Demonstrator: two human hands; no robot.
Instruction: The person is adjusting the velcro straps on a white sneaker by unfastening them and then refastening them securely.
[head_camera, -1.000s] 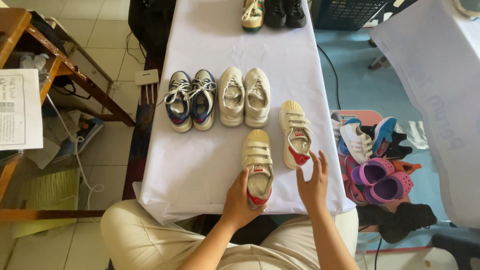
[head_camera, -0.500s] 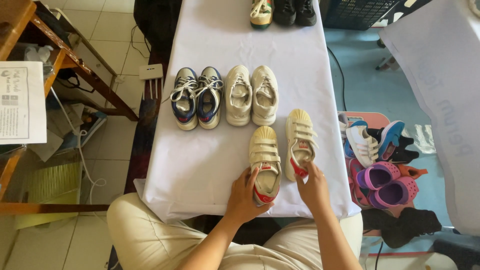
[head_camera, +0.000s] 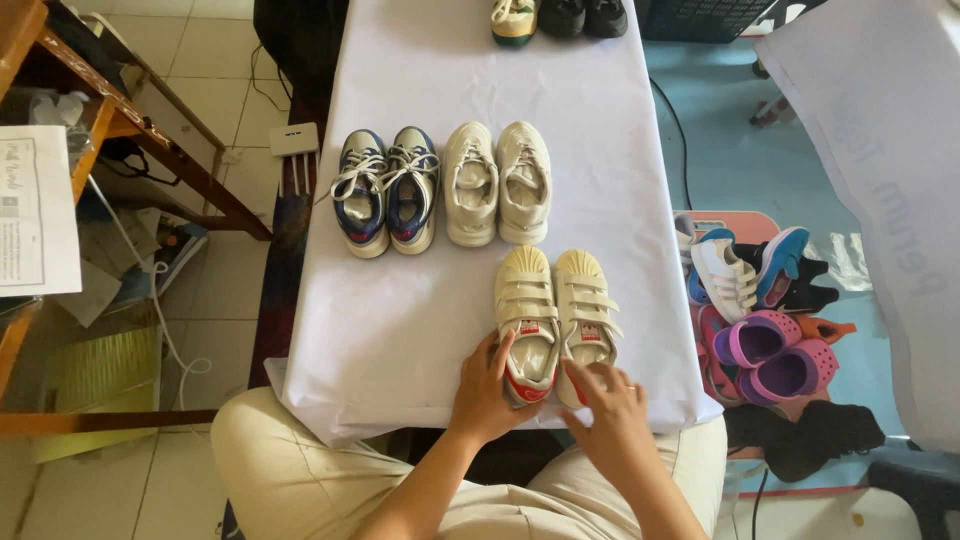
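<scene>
Cream shoes' (head_camera: 556, 320) heels hidden by hands.

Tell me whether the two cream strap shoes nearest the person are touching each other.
Touching. The head view shows the left strap shoe and the right strap shoe pressed side by side, with no cloth visible between them along their inner edges.

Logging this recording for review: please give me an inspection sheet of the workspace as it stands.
Surface: table under a white cloth.
Job's things: pair of cream strap shoes, side by side, heels toward the person.
Clutter: blue laced pair, cream pair, more shoes at the far edge.
Grippers: left hand grips the left strap shoe's heel; right hand touches the right one's heel.
Cables: black cable on the floor at right; white cord at left.
Surroundings: shoe heap at right, wooden furniture at left, tiled floor.
</scene>
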